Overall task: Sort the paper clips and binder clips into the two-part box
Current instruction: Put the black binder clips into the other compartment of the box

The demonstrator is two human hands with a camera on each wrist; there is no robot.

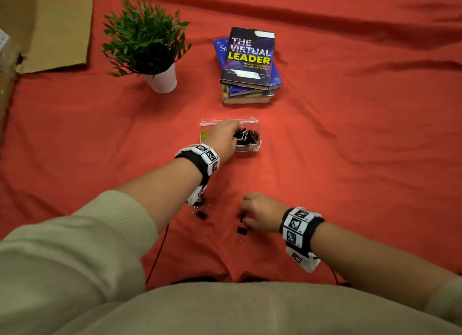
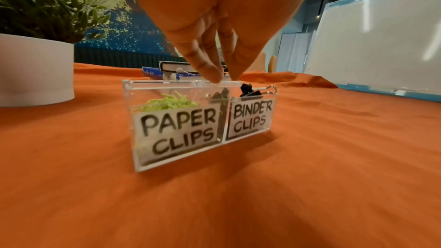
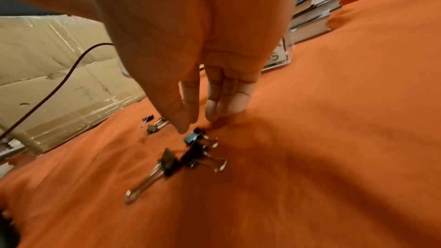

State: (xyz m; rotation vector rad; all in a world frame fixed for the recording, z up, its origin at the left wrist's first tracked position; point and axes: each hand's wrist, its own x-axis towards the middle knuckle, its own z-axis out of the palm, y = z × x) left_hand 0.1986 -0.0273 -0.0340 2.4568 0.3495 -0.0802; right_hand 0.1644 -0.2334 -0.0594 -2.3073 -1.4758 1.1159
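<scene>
Nearest me, right hand [image 3: 203,90], fingers extended and empty, reaches over loose binder clips [image 3: 190,156]. Farther, left hand [image 1: 223,137] over two-part box [image 2: 181,123], binder side; pinch possibly empty, can't tell. Next: pinch one clip.

We cannot tell whether the left hand [image 1: 223,137], hiding the box's [image 1: 250,121] paper-clip side, holds anything.
</scene>
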